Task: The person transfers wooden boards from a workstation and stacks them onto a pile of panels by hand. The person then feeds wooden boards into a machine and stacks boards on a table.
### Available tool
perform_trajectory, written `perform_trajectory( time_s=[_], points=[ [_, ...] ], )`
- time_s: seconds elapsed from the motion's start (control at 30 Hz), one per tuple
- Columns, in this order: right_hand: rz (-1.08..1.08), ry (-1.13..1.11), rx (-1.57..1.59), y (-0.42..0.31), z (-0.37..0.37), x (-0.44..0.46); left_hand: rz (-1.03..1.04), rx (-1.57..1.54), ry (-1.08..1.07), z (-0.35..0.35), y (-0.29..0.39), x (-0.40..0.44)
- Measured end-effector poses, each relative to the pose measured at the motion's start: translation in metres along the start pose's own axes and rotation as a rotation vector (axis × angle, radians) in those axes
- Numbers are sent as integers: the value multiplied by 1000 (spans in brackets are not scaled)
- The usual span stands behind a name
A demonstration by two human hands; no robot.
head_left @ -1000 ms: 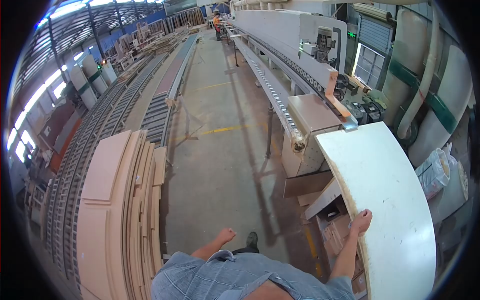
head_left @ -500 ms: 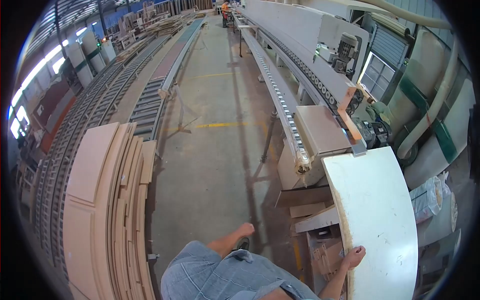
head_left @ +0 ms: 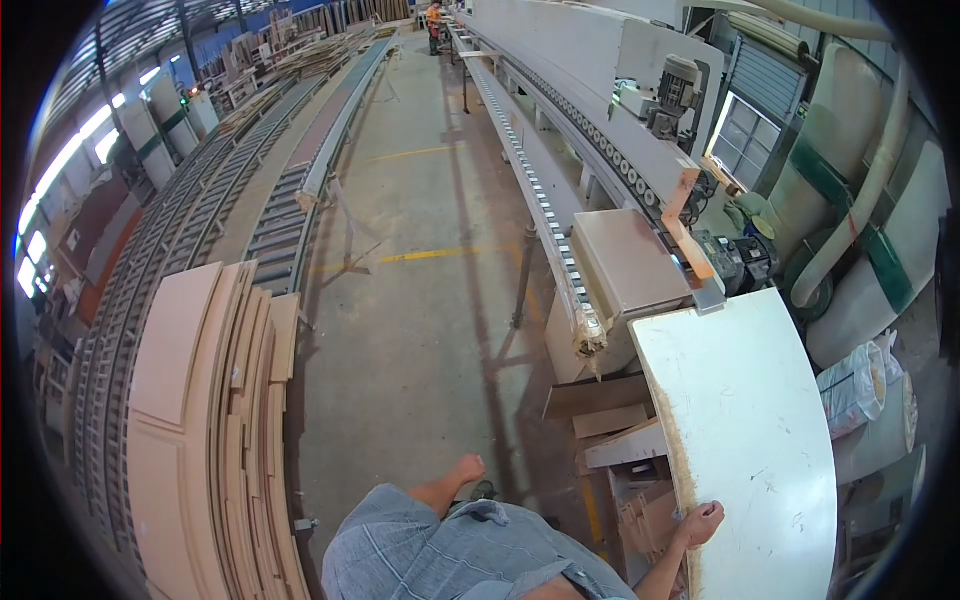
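My left hand (head_left: 468, 468) hangs in front of my body over the concrete floor, its fingers curled in and nothing seen in them. At the near edge of a white tabletop (head_left: 745, 420), my right hand (head_left: 702, 524) has its fingers curled together over the surface. No object shows in it. Whether the hand rests on the top or hovers just above it, I cannot tell. The tabletop's left edge is worn and brown. Below that edge lie wooden offcuts (head_left: 650, 515).
On my left a tall stack of wooden panels (head_left: 165, 350) stands beside a roller conveyor (head_left: 280, 235). A long machine with a side rail (head_left: 535, 185) runs ahead on the right. Far down the aisle stands a person in orange (head_left: 433, 25). A plastic sack (head_left: 852, 388) is right of the table.
My view has shifted slightly, and the conveyor and machine sit a little further left. My left hand appears slightly lower and further left. The right hand stays by the tabletop edge.
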State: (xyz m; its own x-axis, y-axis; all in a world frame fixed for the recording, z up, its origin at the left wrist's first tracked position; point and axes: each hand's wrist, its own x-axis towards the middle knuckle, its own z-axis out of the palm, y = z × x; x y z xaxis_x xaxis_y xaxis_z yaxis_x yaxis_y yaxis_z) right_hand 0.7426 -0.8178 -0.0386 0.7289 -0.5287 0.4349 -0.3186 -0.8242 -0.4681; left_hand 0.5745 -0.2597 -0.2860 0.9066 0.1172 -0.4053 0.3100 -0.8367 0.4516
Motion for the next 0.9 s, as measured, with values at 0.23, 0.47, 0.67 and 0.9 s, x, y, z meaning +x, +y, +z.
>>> perform_trajectory(
  time_s=[0.23,0.47,0.67,0.9],
  points=[
    [0,6,-3,6,5,1,-179,-187,33,-17,27,-5],
    [-17,-5,40,8,3,1,-152,-440,92,-24,92,-4],
    [-14,-18,87,3,-3,1,-190,-445,28,-4,93,7],
    [-29,-24,75,6,-2,2,119,36,16,21,53,6]
  ],
)
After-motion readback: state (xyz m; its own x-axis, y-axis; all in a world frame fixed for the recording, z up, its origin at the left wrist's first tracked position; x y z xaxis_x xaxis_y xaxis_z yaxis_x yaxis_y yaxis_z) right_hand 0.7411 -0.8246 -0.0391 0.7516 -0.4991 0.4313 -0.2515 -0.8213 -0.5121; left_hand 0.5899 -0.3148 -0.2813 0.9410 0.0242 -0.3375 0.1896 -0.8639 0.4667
